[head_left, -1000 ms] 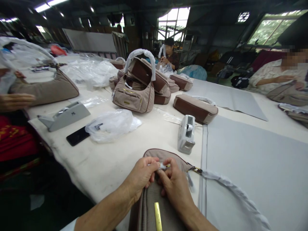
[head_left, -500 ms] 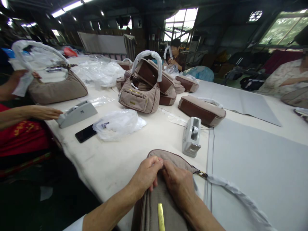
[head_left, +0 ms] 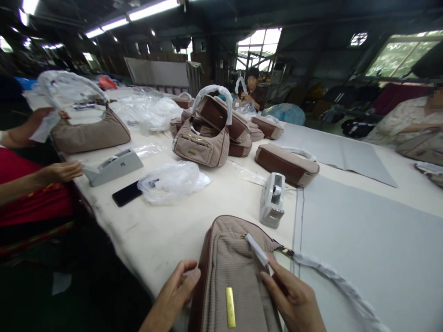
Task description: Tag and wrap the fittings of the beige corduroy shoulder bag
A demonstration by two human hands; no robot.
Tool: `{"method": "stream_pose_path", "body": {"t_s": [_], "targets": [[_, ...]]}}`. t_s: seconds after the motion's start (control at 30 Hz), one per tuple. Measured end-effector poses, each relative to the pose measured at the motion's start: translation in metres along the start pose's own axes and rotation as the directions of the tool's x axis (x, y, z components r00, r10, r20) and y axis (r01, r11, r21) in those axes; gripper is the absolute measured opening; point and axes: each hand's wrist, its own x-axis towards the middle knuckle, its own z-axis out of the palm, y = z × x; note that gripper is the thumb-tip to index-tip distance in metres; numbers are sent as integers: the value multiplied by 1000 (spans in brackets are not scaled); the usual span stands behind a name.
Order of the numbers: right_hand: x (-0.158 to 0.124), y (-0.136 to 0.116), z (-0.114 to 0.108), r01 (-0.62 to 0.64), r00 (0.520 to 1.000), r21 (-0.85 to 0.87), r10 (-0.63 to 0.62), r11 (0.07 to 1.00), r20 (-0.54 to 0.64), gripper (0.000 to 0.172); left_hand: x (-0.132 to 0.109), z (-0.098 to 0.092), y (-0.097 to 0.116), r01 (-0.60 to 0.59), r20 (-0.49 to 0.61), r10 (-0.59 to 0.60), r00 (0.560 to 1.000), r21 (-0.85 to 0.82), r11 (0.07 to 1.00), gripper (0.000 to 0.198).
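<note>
A taupe ribbed-fabric handbag with dark brown piping and a brown side panel [head_left: 238, 258] is lying along the left edge of the off-white tabletop [head_left: 138, 240], at the end nearest the wearer. The left hand [head_left: 178, 288] is hovering beside the brown panel, its fingers loosely curling and gripping nothing, with a gap showing between thumb and forefinger; whether they are touching the panel is hard to tell. The right hand [head_left: 294, 293] is reaching over the bag's right side, its forefinger meeting the lower end of a narrow white-wrapped zip pull [head_left: 256, 249]. Its thumb and forefinger are standing a little apart, and I cannot tell whether they are pinching the pull. A slim rectangular gold plate [head_left: 230, 307] is shining on the bag's face, between the two hands. A long handle wrapped in white material [head_left: 332, 272] is trailing from the bag's right corner across a large flat grey sheet [head_left: 367, 221]. A grey-white tape dispenser [head_left: 272, 200] is standing just beyond the bag, while a flat black phone [head_left: 127, 193] is lying farther up, near the tabletop's left edge.
</note>
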Motion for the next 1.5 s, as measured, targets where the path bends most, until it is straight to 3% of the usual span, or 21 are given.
{"method": "stream_pose_path", "body": {"t_s": [0.1, 0.17, 0.37, 0.53, 0.6, 0.63, 0.7, 0.8, 0.97, 1.1, 1.23, 1.27, 1.3, 1.33, 1.37, 1.43, 1.47, 1.5], "targets": [[0, 0, 2, -68, 996, 81, 72, 994, -52, 37, -10, 2, -40, 43, 78, -35, 996, -95, 995, 72], [8, -4, 4, -90, 993, 99, 97, 991, -63, 40, -12, 5, -54, 39, 64, -30, 997, -132, 990, 76], [23, -12, 16, -249, 963, 40, 251, 968, -97, 51, -9, 10, -60, -33, -32, 29, 999, -136, 990, 78], [37, -17, 25, -134, 979, 65, 142, 989, -146, 28, -5, 8, -66, -26, -6, 26, 1000, -112, 993, 72], [44, -16, 22, -196, 972, 152, 212, 969, -100, 29, -3, 7, -69, -6, -5, 6, 1000, -106, 994, 70], [48, -15, 19, -277, 956, 218, 292, 936, -37, 32, -2, 7, -70, 6, 0, -6, 1000, -104, 995, 70], [55, -10, 12, -480, 876, 370, 450, 795, 170, 43, 0, 5, -68, 28, 16, -26, 1000, -108, 994, 72], [62, -2, 3, -674, 738, 521, 500, 523, 453, 57, 6, 3, -57, 12, 29, -9, 1000, -102, 995, 68], [63, 3, -1, -737, 664, 593, 514, 326, 543, 58, 16, 0, -31, -5, 92, 8, 996, -25, 1000, 58], [62, 6, 0, -757, 618, 621, 532, 203, 579, 68, 17, 0, -27, -4, 86, 5, 996, -5, 1000, 56], [72, 6, -8, -829, 490, 558, 517, 27, 703, 73, 14, 1, -32, 6, 71, -5, 997, -21, 1000, 55], [76, 5, -11, -859, 460, 508, 520, 56, 720, 70, 13, 1, -33, 7, 74, -6, 997, -23, 1000, 55], [80, 3, -14, -882, 452, 448, 535, 148, 714, 66, 12, 1, -34, 6, 80, -5, 997, -22, 1000, 55], [84, 2, -17, -876, 483, 377, 550, 302, 681, 62, 11, 2, -36, 5, 83, -3, 997, -21, 1000, 56], [87, 1, -19, -817, 560, 298, 555, 494, 615, 58, 9, 2, -38, 4, 77, -2, 997, -23, 1000, 56], [92, 1, -20, -546, 780, 108, 456, 831, 428, 49, 3, 5, -41, 7, 30, -5, 1000, -42, 999, 57], [92, 3, -19, -388, 864, 22, 356, 921, 357, 44, -1, 6, -43, 11, -10, -11, 1000, -58, 998, 57], [91, 6, -16, -257, 914, -33, 254, 966, 316, 39, -5, 7, -45, 13, -54, -17, 998, -76, 997, 58]]}}
